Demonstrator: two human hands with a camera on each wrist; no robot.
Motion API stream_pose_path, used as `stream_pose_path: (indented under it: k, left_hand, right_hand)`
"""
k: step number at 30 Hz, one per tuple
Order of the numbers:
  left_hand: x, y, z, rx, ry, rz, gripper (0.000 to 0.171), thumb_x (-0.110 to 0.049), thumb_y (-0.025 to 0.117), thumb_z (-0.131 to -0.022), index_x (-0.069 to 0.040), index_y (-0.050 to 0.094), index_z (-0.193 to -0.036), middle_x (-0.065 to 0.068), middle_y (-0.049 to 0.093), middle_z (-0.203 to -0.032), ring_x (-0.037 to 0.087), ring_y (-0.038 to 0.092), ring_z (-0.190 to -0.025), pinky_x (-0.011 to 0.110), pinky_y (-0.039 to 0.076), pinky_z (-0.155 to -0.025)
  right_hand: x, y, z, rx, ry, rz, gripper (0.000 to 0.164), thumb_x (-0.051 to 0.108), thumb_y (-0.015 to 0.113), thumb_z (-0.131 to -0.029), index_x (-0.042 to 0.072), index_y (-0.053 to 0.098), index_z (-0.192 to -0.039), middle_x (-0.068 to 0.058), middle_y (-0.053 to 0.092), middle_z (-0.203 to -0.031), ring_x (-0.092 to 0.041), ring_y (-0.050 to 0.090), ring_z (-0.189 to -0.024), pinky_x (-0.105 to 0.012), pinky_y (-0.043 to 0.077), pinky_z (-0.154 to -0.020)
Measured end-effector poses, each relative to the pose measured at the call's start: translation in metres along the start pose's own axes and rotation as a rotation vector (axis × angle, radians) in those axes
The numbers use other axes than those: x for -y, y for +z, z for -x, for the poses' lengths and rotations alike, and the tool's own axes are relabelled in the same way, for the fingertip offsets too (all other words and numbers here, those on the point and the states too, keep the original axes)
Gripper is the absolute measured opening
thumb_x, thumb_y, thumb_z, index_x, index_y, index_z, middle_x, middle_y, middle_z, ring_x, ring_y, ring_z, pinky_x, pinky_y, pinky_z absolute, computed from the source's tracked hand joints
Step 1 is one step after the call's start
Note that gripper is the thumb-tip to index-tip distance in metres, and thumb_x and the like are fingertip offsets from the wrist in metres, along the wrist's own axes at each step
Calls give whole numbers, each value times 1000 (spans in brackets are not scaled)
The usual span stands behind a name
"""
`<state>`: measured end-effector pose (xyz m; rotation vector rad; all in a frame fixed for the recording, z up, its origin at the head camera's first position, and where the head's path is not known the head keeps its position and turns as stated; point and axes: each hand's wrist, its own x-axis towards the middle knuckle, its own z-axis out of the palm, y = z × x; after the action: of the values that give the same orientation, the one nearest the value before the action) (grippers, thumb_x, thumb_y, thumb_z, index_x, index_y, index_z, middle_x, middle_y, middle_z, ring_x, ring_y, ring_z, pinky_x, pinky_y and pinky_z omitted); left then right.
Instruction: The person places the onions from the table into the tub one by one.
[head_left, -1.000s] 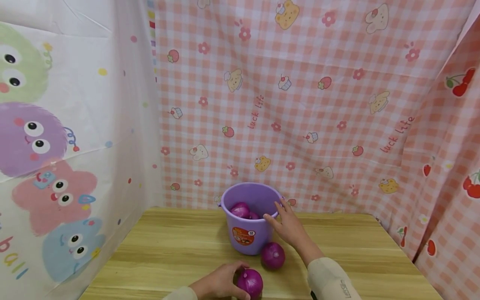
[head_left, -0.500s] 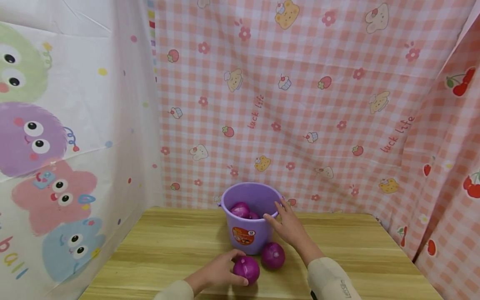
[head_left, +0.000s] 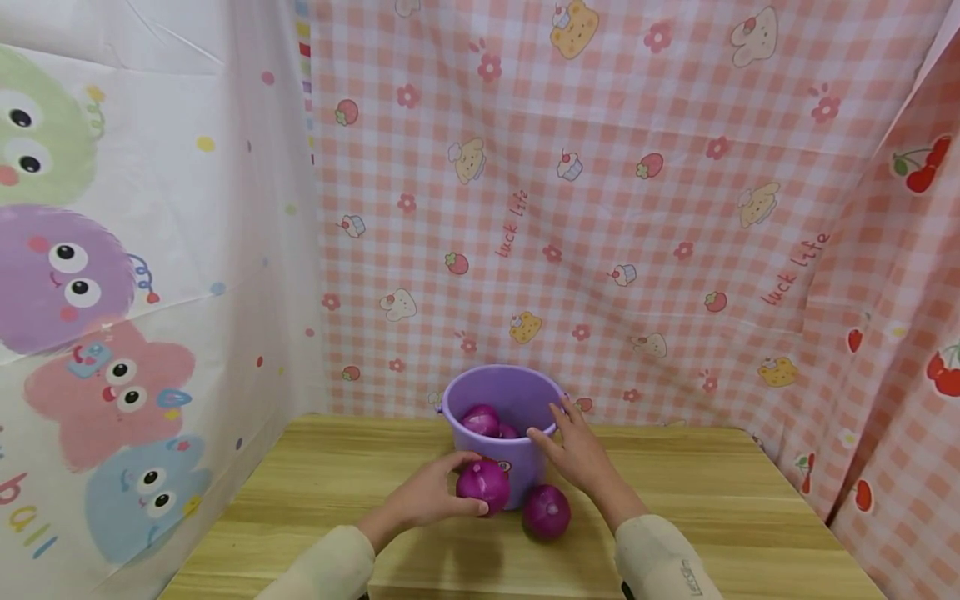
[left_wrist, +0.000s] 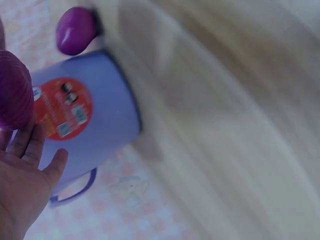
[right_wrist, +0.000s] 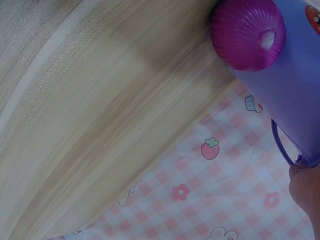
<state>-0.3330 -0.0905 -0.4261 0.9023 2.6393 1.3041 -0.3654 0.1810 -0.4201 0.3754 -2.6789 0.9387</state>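
My left hand (head_left: 425, 493) grips a purple-skinned onion (head_left: 483, 486), thumb in front and fingers behind it, raised off the table before the bucket. In the left wrist view this onion (left_wrist: 14, 90) is cut by the left edge. The lilac bucket (head_left: 525, 471) stands upright, with purple onions (head_left: 480, 420) inside; how many lie deeper is hidden. My right hand (head_left: 583, 454) holds the bucket's rim at the right, beside the handle (right_wrist: 282, 145). Another purple onion (head_left: 547, 512) sits on the table by the bucket's front right base.
A wood-grain table (head_left: 330, 500) bears the bucket. Pink checked cloth (head_left: 600, 217) hangs close behind it. A white cartoon-printed sheet (head_left: 247, 333) hangs at the left, and a cherry-print curtain (head_left: 885, 350) at the right.
My left hand has lifted the onion from the table's near side, up and forward to the front of the bucket. My right hand has stayed at the rim.
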Motion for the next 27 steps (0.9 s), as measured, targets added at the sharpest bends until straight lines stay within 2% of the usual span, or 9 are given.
stream_pose_path:
  k: [3,9,16,27]
  left_hand:
    - [-8,-10,-5,-3,14,8,71,-36,81,-79,-3,55,-136,13,61,-126,29,57,-116,47,48,-98]
    - [-24,-26,-12,-16,-4,15,75,-37,80,-80,-4,51,-141,14,59,-126,28,57,-114,46,50,-94]
    - [-41,-40,-26,-69,1,-18,72,-39,81,-79,-6,54,-138,14,61,-121,27,60,-107,43,54,-88]
    - [-58,-49,-56,-120,-49,-83,72,-43,79,-81,-11,53,-140,15,59,-131,29,60,-114,44,52,-94]
  right_hand:
    - [0,0,0,0,0,3,80,56,50,-99,-3,35,-151,-23,18,-161,-45,24,-144,-64,26,-112]
    - [0,-1,1,3,4,2,81,56,50,-99,-3,34,-151,-22,17,-162,-46,24,-144,-64,25,-112]
    - [1,-1,1,8,10,-4,80,56,50,-99,-2,34,-152,-22,17,-162,-45,23,-144,-64,25,-113]
    - [0,1,0,3,5,-6,78,53,52,-99,-2,35,-152,-23,17,-161,-47,25,-143,-64,26,-112]
